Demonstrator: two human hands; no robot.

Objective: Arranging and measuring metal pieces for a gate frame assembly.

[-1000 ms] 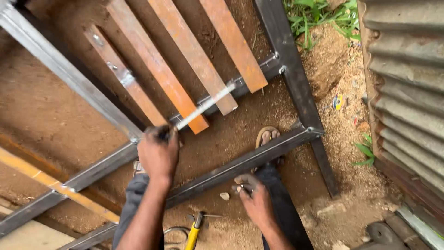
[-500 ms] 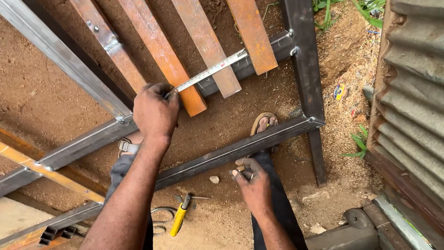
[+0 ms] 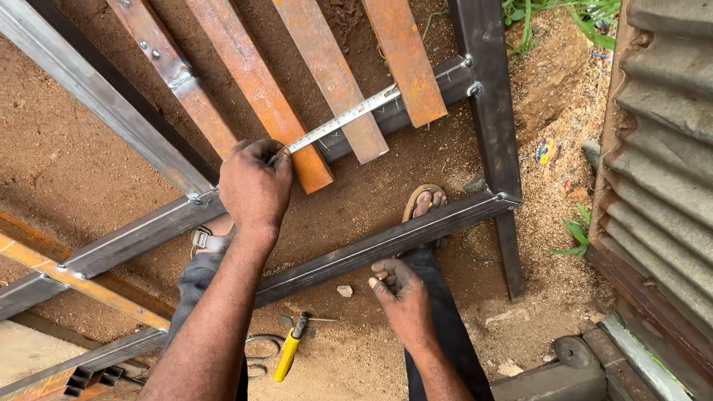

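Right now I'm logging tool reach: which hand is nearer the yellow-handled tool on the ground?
Right. The right hand rests on the dirt just right of the yellow-handled tool; the left hand is up at the tape measure, across a steel tube.

Tape measure (image 3: 343,119) stretched diagonally across rusty slats (image 3: 256,82).

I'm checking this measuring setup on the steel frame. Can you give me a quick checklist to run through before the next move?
1. Tape measure stretched across the rusty bars: ok.
2. Left hand pinning the near end of the tape: ok.
3. Far end hooked on the last bar: cannot tell.
4. Right hand holding nothing, resting by the lower frame tube: ok.
5. Sandalled foot clear of the frame tube: not ok, it lies under it.
6. Yellow-handled tool within reach on the ground: ok.
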